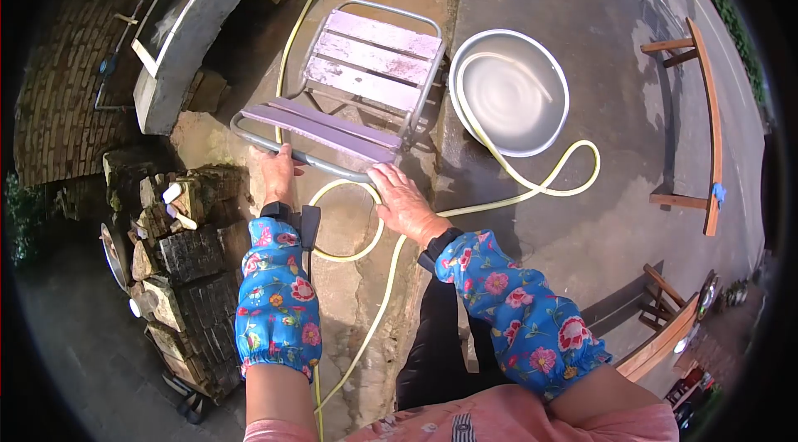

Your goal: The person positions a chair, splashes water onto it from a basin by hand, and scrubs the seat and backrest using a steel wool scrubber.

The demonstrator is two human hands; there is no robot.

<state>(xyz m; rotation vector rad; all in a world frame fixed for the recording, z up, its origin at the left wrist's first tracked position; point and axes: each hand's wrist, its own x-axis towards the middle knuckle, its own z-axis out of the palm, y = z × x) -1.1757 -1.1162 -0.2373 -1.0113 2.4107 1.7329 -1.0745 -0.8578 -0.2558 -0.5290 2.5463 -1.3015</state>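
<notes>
A small chair (370, 60) with worn purple slats and a grey metal tube frame stands on the wet concrete, its backrest (320, 125) towards me. My left hand (278, 174) is closed on the tube rail at the left part of the backrest, some fingers hidden. At the right end of the same rail, my right hand (406, 201) grips the tube near its corner. A yellow hose (391, 272) passes under and beside my hands, looping on the ground below the chair. Blue flowered sleeve covers are on both forearms.
Right of the chair sits a large metal basin (511, 89) with the hose running into it. Stacked stone blocks (195, 263) rise at the left, with a brush-like white item (181, 216) on top. Wooden benches (708, 126) stand along the right.
</notes>
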